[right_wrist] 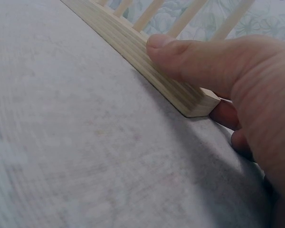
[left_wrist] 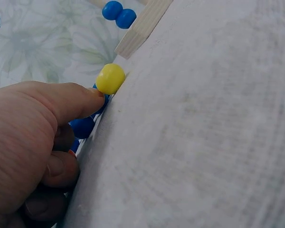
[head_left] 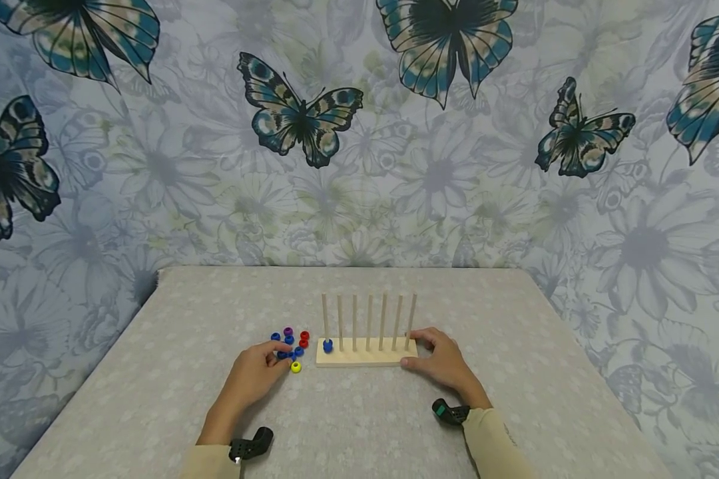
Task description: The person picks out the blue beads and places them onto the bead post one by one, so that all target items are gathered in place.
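Note:
A wooden peg stand with several upright pegs rests on the table, two blue beads stacked on its leftmost peg. My right hand grips the stand's right end, thumb along the front side and fingers behind. Left of the stand lies a group of loose beads. Among them my left hand bends thumb and fingers around a blue bead, partly hidden by the thumb. A yellow bead sits just past the thumb tip.
Two red beads, a purple bead and several more blue beads lie beyond the left hand. The table has a pale patterned cloth. Behind it hangs a butterfly-print backdrop.

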Action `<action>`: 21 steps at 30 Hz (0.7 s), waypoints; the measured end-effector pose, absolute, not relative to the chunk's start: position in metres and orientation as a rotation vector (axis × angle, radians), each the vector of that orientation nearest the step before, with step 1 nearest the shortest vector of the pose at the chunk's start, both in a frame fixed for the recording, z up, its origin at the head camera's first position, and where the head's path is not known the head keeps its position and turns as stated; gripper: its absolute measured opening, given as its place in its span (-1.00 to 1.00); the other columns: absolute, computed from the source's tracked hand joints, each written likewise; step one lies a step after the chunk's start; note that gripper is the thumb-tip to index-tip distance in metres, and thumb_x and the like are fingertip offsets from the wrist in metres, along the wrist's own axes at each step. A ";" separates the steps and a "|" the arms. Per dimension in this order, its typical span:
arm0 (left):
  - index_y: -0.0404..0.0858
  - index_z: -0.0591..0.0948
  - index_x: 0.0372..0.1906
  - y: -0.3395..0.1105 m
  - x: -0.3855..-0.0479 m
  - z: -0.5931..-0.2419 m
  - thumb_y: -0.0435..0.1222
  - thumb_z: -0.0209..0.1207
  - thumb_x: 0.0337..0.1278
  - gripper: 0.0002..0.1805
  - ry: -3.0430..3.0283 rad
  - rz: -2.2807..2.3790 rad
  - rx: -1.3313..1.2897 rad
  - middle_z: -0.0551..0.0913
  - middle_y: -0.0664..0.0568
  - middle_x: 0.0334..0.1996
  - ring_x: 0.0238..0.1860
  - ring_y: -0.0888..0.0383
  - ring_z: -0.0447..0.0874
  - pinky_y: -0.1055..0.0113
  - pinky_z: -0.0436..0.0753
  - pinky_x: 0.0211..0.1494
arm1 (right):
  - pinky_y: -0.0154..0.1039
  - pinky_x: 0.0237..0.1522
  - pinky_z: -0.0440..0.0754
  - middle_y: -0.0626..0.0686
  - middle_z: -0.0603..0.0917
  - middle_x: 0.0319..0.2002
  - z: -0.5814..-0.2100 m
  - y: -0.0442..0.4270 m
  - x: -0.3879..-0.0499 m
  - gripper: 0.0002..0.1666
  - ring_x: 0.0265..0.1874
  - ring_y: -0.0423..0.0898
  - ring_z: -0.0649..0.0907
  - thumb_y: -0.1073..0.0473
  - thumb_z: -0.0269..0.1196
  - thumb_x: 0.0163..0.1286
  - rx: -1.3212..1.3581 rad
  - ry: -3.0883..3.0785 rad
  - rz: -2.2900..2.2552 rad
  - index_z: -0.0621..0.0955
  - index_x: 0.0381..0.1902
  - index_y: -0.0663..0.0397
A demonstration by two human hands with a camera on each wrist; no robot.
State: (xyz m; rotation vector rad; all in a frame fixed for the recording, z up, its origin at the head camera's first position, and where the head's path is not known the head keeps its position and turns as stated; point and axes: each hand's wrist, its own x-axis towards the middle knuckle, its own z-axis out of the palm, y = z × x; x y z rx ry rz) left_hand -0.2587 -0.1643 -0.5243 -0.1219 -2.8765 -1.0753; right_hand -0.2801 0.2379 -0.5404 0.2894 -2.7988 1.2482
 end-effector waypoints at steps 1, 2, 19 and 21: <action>0.01 0.72 -0.01 -0.165 -0.259 -0.525 -0.16 0.34 0.21 -0.75 -2.878 -1.069 -0.131 0.39 0.15 -0.66 -0.65 0.27 0.25 0.42 0.24 -0.60 | -0.15 0.00 0.45 -0.20 0.64 -0.04 -0.540 0.238 -0.280 -0.28 -0.10 -0.16 0.49 -0.30 0.56 -0.03 0.286 -2.797 1.248 0.65 0.11 -0.31; 0.02 0.72 -0.01 -0.165 -0.260 -0.525 -0.16 0.34 0.21 -0.75 -2.879 -1.063 -0.135 0.40 0.15 -0.66 -0.65 0.27 0.25 0.42 0.24 -0.60 | -0.15 0.00 0.45 -0.20 0.64 -0.04 -0.541 0.238 -0.281 -0.29 -0.10 -0.16 0.50 -0.29 0.56 -0.03 0.285 -2.795 1.245 0.65 0.11 -0.31; 0.00 0.73 -0.01 -0.163 -0.260 -0.524 -0.16 0.37 0.17 -0.73 -2.896 -1.061 -0.120 0.40 0.16 -0.65 -0.64 0.27 0.26 0.41 0.23 -0.60 | -0.15 -0.01 0.47 -0.18 0.65 -0.03 -0.541 0.237 -0.280 -0.27 -0.10 -0.17 0.51 -0.29 0.56 -0.04 0.277 -2.801 1.232 0.65 0.12 -0.28; 0.00 0.73 -0.01 -0.163 -0.259 -0.523 -0.17 0.37 0.17 -0.73 -2.897 -1.066 -0.125 0.40 0.16 -0.65 -0.64 0.27 0.26 0.41 0.24 -0.60 | -0.15 -0.01 0.47 -0.19 0.65 -0.03 -0.541 0.238 -0.279 -0.26 -0.10 -0.17 0.51 -0.29 0.56 -0.03 0.275 -2.803 1.229 0.65 0.12 -0.28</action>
